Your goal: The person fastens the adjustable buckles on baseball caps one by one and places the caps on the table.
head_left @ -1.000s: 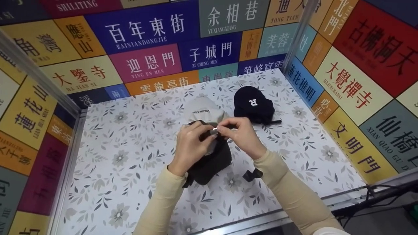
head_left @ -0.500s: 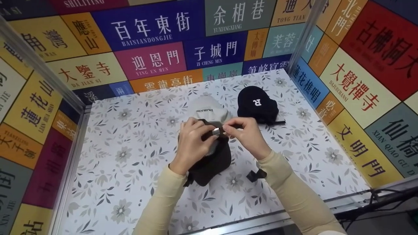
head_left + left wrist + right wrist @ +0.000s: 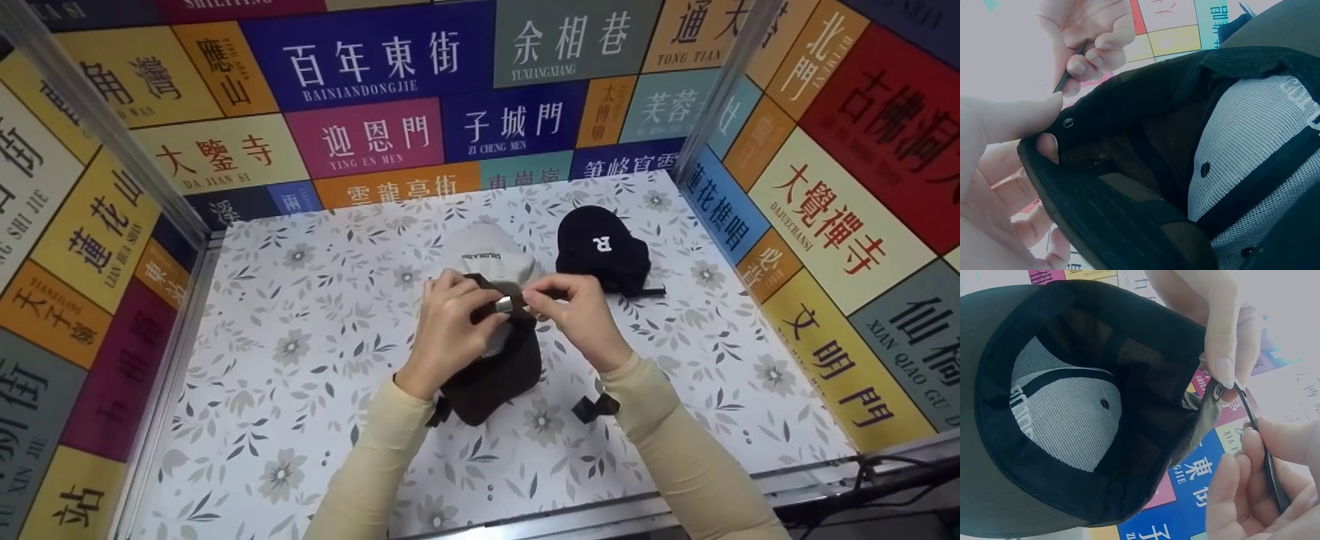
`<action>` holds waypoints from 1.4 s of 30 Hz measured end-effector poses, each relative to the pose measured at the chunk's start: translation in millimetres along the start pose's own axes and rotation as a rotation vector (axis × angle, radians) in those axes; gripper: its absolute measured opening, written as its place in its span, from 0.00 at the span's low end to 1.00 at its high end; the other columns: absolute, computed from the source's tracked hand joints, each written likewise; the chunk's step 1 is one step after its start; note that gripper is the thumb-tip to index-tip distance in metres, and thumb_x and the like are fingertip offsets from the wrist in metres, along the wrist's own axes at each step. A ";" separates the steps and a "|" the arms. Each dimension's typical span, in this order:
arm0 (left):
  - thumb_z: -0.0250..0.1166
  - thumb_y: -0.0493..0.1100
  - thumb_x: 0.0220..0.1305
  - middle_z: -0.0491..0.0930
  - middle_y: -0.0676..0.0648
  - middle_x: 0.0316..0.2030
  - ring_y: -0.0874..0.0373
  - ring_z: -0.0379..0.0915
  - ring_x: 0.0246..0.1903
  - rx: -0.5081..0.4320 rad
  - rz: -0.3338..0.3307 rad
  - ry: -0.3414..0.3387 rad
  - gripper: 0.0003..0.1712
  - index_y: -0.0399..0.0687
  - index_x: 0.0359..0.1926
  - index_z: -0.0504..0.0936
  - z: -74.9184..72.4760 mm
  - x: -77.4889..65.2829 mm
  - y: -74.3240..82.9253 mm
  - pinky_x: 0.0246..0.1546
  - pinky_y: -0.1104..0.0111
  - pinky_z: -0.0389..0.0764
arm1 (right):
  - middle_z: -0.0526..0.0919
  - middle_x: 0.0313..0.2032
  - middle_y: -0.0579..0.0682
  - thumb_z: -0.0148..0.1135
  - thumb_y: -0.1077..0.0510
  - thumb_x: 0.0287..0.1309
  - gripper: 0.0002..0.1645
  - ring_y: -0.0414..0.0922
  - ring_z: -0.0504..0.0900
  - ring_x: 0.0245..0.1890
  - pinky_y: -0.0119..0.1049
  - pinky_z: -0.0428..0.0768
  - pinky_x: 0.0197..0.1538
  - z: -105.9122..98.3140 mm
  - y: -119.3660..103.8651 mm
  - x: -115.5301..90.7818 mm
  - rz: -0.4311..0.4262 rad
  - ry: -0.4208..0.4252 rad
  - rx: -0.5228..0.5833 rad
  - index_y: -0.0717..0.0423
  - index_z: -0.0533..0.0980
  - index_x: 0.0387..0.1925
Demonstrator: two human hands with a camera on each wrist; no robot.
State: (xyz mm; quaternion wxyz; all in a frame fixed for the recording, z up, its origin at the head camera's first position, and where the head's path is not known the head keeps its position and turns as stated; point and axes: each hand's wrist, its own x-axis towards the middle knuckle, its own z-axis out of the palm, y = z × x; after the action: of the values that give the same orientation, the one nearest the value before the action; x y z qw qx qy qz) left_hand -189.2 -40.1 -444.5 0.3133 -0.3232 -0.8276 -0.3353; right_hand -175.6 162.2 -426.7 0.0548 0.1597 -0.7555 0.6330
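A dark brown baseball cap (image 3: 499,382) is held above the table with its brim toward the person. My left hand (image 3: 454,322) pinches the back of the cap beside a shiny metal buckle (image 3: 504,304). In the right wrist view, a thin dark strap (image 3: 1268,472) runs from the buckle area into my right hand (image 3: 581,319), whose thumb and fingers pinch it. The left wrist view looks into the cap's inside, with its pale mesh lining (image 3: 1252,146) and a small metal eyelet (image 3: 1068,122) near my left thumb. The fingers partly hide the buckle.
Just beyond the hands, a pale grey cap (image 3: 487,251) lies on the flower-patterned table (image 3: 300,420). A navy cap (image 3: 600,251) with a white letter R sits to its right. Printed sign panels (image 3: 367,60) wall in the back and both sides.
The head view has shifted a little, so the scene sits slightly further right. Both hands keep nearly the same hold on the cap and strap.
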 end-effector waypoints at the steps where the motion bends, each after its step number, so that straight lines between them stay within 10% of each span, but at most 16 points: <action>1: 0.72 0.46 0.43 0.77 0.58 0.27 0.59 0.64 0.33 0.001 0.003 0.001 0.11 0.51 0.31 0.85 -0.4 0.7 -0.1 0.34 0.63 0.60 | 0.82 0.32 0.59 0.64 0.61 0.51 0.07 0.52 0.78 0.29 0.43 0.78 0.31 -0.8 -0.4 1.1 -0.002 -0.011 -0.003 0.58 0.82 0.33; 13: 0.72 0.43 0.44 0.77 0.58 0.27 0.58 0.64 0.35 -0.001 0.038 0.011 0.10 0.51 0.32 0.85 -3.2 8.5 0.5 0.33 0.63 0.60 | 0.83 0.31 0.50 0.66 0.58 0.50 0.07 0.44 0.79 0.31 0.35 0.76 0.35 6.8 -12.8 13.1 -0.082 -0.108 -0.175 0.58 0.82 0.30; 27: 0.72 0.45 0.43 0.78 0.58 0.27 0.60 0.64 0.34 -0.015 -0.010 0.012 0.10 0.54 0.32 0.85 -2.9 6.1 -2.1 0.34 0.63 0.60 | 0.81 0.30 0.55 0.65 0.56 0.51 0.13 0.46 0.78 0.28 0.36 0.77 0.30 6.9 -10.4 16.4 -0.026 -0.136 -0.074 0.64 0.81 0.30; 38: 0.69 0.45 0.51 0.79 0.56 0.25 0.61 0.73 0.24 -0.533 -0.291 -0.063 0.13 0.54 0.40 0.83 -3.9 -2.0 -5.9 0.24 0.65 0.74 | 0.78 0.43 0.57 0.62 0.60 0.54 0.16 0.53 0.79 0.39 0.51 0.78 0.38 10.7 -4.4 10.7 0.059 -0.193 0.041 0.60 0.77 0.45; 42: 0.68 0.45 0.51 0.79 0.55 0.24 0.61 0.74 0.23 -0.572 -0.352 -0.077 0.13 0.53 0.41 0.82 -2.9 -9.5 -2.6 0.23 0.65 0.74 | 0.78 0.46 0.57 0.62 0.60 0.54 0.19 0.53 0.79 0.41 0.52 0.77 0.39 13.9 0.0 2.3 0.079 -0.202 0.071 0.60 0.76 0.49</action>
State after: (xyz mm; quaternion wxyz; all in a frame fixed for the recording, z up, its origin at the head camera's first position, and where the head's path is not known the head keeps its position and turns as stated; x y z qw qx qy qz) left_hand -184.6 -46.9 -450.7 0.1156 -0.2627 -0.7543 -0.5905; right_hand -176.2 148.2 -428.8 -0.0523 0.1943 -0.7399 0.6419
